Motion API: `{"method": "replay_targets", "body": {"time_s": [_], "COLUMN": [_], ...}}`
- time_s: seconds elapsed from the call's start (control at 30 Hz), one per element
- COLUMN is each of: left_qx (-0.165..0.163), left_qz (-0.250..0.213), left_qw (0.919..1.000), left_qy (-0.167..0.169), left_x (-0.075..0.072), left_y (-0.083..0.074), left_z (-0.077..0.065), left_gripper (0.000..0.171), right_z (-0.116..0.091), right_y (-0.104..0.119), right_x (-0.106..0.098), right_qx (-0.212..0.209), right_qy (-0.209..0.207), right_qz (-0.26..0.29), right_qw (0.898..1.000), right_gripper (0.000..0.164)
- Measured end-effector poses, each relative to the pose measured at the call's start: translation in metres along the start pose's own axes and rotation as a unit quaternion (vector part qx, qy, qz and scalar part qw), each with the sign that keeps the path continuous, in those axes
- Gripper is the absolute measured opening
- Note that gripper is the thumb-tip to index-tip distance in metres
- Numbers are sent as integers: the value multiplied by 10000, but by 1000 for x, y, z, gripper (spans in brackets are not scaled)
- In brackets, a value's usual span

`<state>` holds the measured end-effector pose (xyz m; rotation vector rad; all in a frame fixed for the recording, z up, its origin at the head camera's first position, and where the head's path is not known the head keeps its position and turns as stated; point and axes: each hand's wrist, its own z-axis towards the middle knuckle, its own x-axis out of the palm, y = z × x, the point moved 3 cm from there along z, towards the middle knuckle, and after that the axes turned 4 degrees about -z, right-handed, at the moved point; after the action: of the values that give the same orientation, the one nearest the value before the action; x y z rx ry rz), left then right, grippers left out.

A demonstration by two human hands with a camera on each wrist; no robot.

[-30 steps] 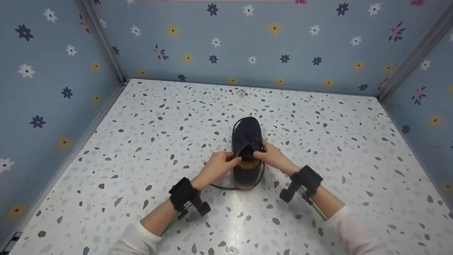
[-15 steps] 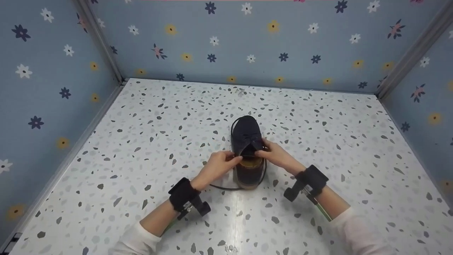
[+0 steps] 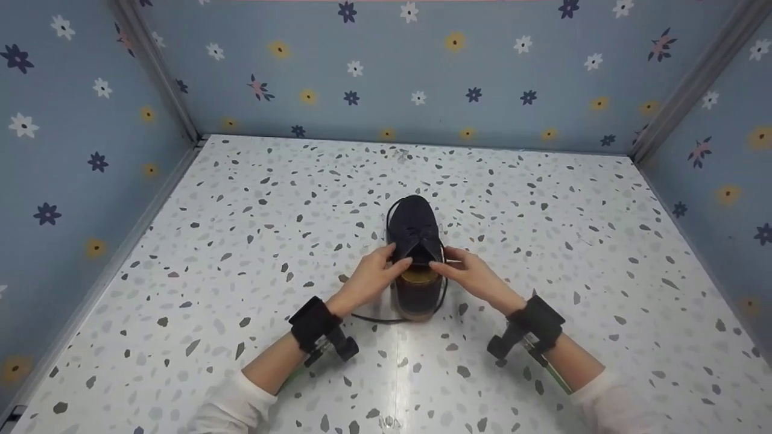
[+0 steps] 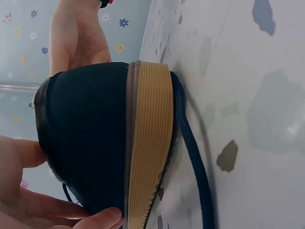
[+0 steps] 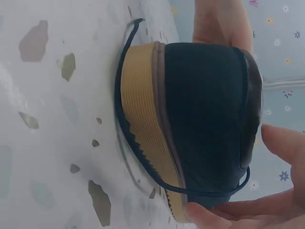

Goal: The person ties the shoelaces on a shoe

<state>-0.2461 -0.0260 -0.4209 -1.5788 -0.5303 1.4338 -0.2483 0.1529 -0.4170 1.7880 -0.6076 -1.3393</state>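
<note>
A dark navy lace-up shoe (image 3: 415, 217) with a ribbed tan sole (image 4: 151, 124) stands on the speckled white surface, toe pointing away from me. My left hand (image 3: 369, 280) holds the left side of its opening, thumb at the collar edge and fingers along the outer side. On the opposite side, my right hand (image 3: 479, 280) holds the shoe the same way, its thumb at the collar and a fingertip low near the sole. A long dark lace (image 5: 143, 162) loops around the right side and heel; its other stretch (image 4: 193, 157) lies on the surface. The shoe's tongue area is partly hidden by the thumbs.
The speckled white tabletop (image 3: 289, 181) spreads around the shoe. Blue flower-patterned panels close off the back (image 3: 398, 66), left (image 3: 66, 175) and right (image 3: 724, 157). Black camera straps are worn on the left wrist (image 3: 315, 325) and the right wrist (image 3: 537, 322).
The right hand has eased outward, its fingers shifting from the laced flap to the shoe's side. The left fingers have spread slightly apart. The opening's flaps now lie more evenly. The head view shifted slightly.
</note>
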Motion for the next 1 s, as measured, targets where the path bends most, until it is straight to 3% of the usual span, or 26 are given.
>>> {"method": "replay_targets", "body": {"time_s": [0.23, 0.5, 0.87, 1.0], "left_qx": [-14, 110, 108, 58], "left_qz": [-194, 132, 195, 146], "left_qw": [9998, 9998, 9997, 9998], "left_qy": [81, 69, 112, 159], "left_x": [4, 11, 16, 19], "left_y": [-3, -3, -8, -7], "left_z": [3, 10, 15, 17], "left_gripper": [60, 56, 57, 58], "right_z": [1, 1, -1, -1], "right_y": [2, -3, -6, -8], "right_x": [5, -1, -10, -11], "right_qx": [-349, -143, -262, -256], "right_qy": [26, -183, -239, -160], "right_qz": [142, 77, -94, 199], "right_qw": [9993, 9997, 9993, 9993], "right_gripper": [42, 37, 30, 32]}}
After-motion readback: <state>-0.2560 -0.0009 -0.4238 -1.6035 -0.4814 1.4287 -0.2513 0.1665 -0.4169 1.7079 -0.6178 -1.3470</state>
